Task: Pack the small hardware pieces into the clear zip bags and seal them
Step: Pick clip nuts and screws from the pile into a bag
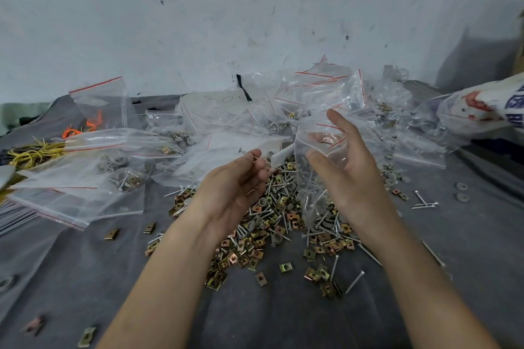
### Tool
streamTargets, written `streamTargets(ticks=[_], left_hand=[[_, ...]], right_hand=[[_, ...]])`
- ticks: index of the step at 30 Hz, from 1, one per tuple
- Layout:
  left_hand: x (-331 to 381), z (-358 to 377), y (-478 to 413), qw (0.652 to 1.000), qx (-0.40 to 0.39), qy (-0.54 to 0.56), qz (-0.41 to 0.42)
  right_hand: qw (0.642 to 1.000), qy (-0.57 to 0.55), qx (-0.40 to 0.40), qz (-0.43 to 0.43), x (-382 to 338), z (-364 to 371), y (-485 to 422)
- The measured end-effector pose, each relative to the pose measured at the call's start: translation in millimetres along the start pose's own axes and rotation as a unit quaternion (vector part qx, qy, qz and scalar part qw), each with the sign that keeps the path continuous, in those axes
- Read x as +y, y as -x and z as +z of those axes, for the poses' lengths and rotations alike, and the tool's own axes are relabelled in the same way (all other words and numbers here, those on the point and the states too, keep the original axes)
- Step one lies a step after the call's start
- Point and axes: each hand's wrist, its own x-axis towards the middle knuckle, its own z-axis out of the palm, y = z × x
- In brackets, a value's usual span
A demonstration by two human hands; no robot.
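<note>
Hardware heap (269, 227) on grey cloth (283, 320); stained pale wall (198, 22) behind bags (218, 113).

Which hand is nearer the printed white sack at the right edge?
Right. The right hand, gripping the open zip bag, sits left of the sack. The left hand, pinching a screw, is farther left, past the bag.

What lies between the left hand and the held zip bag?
Head view: between left hand and zip bag shows the loose pile of screws and clips, lying below on the grey cloth.
</note>
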Motion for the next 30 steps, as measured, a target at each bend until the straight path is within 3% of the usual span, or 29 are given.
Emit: streamTargets(ticks=[4,11,25,30], left_hand=[[-0.3,-0.1,0.8,1.0,0.002,-0.004,-0.002],[-4.8,-0.2,1.4,0.991,0.02,-0.125,0.04],[-1.1,4.3,1.6,0.994,0.031,-0.076,0.073],[0.2,4.7,2.5,0.991,-0.015,-0.064,0.115]], right_hand=[[1.0,-0.007,0.001,0.001,2.2,-0.3,-0.7],[1.0,-0.013,-0.003,-0.004,2.7,-0.1,-0.5],[1.0,0.007,-0.002,0.006,-2.2,-1.3,0.6],[1.0,0.008,-0.012,0.003,3.3,-2.9,-0.4]])
